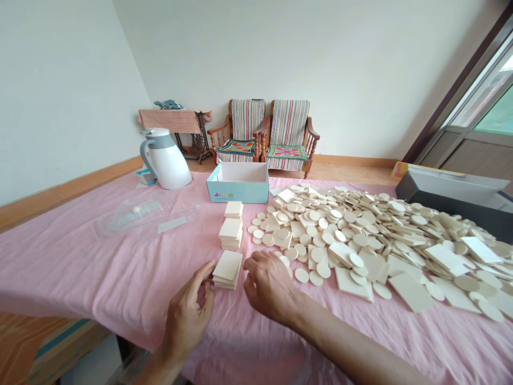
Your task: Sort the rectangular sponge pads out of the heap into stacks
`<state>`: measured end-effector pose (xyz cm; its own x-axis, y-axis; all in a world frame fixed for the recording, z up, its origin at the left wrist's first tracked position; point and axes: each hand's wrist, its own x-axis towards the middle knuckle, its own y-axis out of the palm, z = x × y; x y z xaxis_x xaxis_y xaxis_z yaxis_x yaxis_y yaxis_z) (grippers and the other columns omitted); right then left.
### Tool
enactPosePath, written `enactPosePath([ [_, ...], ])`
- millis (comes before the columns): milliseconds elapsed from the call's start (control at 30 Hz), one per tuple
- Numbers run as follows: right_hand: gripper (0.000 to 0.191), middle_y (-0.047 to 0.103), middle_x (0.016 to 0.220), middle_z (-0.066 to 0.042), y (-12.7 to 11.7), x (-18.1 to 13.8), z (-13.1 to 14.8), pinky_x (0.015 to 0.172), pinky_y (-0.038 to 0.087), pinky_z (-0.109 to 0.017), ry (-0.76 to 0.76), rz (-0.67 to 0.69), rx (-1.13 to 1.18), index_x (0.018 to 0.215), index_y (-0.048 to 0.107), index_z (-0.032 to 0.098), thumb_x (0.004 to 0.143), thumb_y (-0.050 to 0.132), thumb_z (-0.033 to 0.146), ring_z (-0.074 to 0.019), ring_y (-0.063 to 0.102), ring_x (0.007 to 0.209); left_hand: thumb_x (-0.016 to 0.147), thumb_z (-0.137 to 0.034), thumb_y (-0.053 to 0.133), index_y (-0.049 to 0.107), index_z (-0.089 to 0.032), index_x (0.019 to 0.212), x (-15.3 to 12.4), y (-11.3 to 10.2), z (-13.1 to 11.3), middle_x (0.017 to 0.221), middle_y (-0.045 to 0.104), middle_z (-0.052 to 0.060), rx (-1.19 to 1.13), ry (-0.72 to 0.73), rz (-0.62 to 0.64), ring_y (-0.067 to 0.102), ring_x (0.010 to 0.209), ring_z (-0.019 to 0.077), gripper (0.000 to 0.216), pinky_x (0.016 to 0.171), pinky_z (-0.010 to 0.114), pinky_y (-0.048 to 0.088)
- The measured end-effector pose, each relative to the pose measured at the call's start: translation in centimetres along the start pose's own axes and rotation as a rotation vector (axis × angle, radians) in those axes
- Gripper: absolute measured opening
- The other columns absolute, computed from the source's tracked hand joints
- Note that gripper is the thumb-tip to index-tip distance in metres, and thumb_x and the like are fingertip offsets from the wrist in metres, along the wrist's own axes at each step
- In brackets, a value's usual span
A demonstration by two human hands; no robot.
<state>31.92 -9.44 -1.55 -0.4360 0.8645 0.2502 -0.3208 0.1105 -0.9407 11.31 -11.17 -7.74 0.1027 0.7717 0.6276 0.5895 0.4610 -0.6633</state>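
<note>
A small stack of cream rectangular tiles [227, 267] stands on the pink tablecloth between my hands. My left hand [190, 305] is at its left side, fingertips close against the edge, thumb and forefinger apart. On the other side, my right hand [270, 283] is bent with its fingers curled toward the stack. A narrow gap separates it from the tiles, and I see nothing in its grasp. Behind this stack are a second tile stack [231, 230] and a further, smaller-looking stack [233, 209], lined up toward a light-blue box [239, 191].
A big heap of cream discs and rectangles [360, 230] spreads across the right side. A dark box [452, 198] stands behind it. To the left are a white jug [170, 163] and a clear plastic tray [136, 214]. Two armchairs [286, 128] stand beyond the table.
</note>
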Motion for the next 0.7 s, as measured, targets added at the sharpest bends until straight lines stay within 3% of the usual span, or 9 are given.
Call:
enactPosePath([
  [133, 0.025, 0.060, 0.100, -0.012, -2.1, 0.9, -3.9, 0.082, 0.036, -0.036, 0.168, -0.065, -0.125, 0.101, 0.059, 0.016, 0.078, 0.050, 0.017, -0.0260, 0.051, 0.097, 0.088, -0.016, 0.046, 0.051, -0.018, 0.125, 0.4, -0.5, -1.0, 0.113, 0.067, 0.010, -0.002, -0.048, -0.103, 0.066, 0.100, 0.0231, 0.037, 0.090, 0.037, 0.052],
  [300, 0.056, 0.060, 0.107, -0.016, -2.4, 1.7, -7.5, 0.086, 0.034, -0.042, 0.267, 0.054, -0.220, 0.128, 0.045, 0.013, 0.074, 0.056, 0.024, -0.0321, 0.046, 0.108, 0.087, -0.010, 0.048, 0.050, -0.019, 0.125, 1.0, -0.5, -4.5, 0.110, 0.066, 0.009, -0.092, 0.074, -0.186, 0.064, 0.102, 0.0220, 0.039, 0.090, 0.036, 0.051],
  [500, 0.066, 0.057, 0.115, -0.016, -2.7, 0.8, -8.3, 0.088, 0.033, -0.041, 0.241, -0.002, -0.251, 0.135, 0.038, 0.013, 0.071, 0.055, 0.018, -0.0302, 0.047, 0.106, 0.086, -0.010, 0.048, 0.050, -0.023, 0.124, 3.2, 0.5, -7.9, 0.111, 0.064, 0.007, -0.180, 0.171, 0.012, 0.061, 0.105, 0.0217, 0.040, 0.089, 0.035, 0.051],
  [600, 0.062, 0.057, 0.110, -0.014, -3.7, 0.0, -9.0, 0.087, 0.036, -0.041, 0.229, -0.039, -0.243, 0.131, 0.043, 0.013, 0.070, 0.054, 0.013, -0.0283, 0.050, 0.101, 0.084, -0.009, 0.047, 0.050, -0.022, 0.125, 6.3, 0.7, -9.4, 0.114, 0.064, 0.007, -0.197, 0.168, 0.143, 0.060, 0.108, 0.0212, 0.043, 0.092, 0.035, 0.050],
  [700, 0.052, 0.056, 0.106, -0.014, -4.0, -1.1, -10.1, 0.085, 0.040, -0.041, 0.272, -0.189, -0.170, 0.126, 0.048, 0.012, 0.075, 0.054, 0.019, -0.0278, 0.052, 0.098, 0.081, -0.006, 0.047, 0.053, -0.019, 0.122, 10.4, 1.8, -10.5, 0.121, 0.062, 0.008, -0.154, 0.165, 0.322, 0.057, 0.114, 0.0212, 0.043, 0.097, 0.035, 0.047],
])
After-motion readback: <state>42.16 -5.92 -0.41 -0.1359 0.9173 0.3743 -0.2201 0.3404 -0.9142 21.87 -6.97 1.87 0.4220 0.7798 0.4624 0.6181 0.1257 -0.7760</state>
